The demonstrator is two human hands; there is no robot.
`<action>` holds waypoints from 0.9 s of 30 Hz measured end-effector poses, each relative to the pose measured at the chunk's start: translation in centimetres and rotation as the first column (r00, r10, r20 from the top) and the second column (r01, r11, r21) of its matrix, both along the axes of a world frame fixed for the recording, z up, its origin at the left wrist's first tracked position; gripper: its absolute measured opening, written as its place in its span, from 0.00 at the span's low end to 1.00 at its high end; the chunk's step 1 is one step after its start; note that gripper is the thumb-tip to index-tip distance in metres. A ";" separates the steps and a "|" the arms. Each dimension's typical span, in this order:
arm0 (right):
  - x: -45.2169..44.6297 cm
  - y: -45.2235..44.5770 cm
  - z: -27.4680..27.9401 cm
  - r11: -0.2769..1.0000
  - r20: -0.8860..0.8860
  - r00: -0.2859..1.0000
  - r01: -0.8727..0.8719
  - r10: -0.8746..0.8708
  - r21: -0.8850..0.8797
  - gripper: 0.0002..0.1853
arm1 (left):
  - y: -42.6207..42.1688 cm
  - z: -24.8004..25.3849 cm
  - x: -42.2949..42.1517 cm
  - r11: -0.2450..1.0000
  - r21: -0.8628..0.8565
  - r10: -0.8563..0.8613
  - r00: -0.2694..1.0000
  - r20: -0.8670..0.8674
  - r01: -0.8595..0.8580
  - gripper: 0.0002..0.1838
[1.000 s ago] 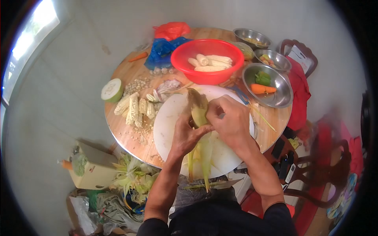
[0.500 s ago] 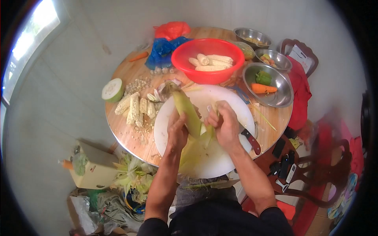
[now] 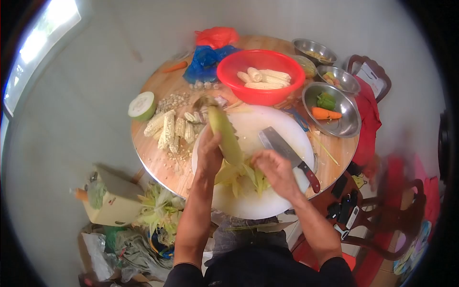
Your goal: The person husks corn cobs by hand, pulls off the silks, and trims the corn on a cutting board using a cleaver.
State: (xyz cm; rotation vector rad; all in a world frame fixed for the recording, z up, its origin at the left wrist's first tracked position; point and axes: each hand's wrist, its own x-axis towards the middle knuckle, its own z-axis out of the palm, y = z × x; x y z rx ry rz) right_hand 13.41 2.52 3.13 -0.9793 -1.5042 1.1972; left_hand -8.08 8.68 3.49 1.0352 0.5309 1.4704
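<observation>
My left hand is wrapped round an ear of corn still in its green husk, its brown silk end pointing away from me. Peeled husk leaves hang from the near end of the ear over a round white cutting board. My right hand is beside these leaves, fingers loosely bent and apart, with nothing visible in it. On the board, right of the ear, lies a cleaver with a dark red handle. Left of the board is a pile of husked corn cobs.
A red basin of husked corn stands at the back. Steel bowls, one with a carrot and green pepper, line the right. Half a winter melon and a blue bag are at the left. Discarded husks lie below the table.
My right hand has dropped from a raised, closed grip to the loose leaves, its fingers loosening. More husk hangs peeled back, and the cleaver's blade now shows. The view has shifted slightly.
</observation>
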 end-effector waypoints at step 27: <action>2.3 8.2 9.7 0.973 -0.252 0.947 0.163 -0.201 -0.164 0.15 | -2.1 2.0 4.3 0.993 0.065 -0.069 0.932 -0.355 0.098 0.40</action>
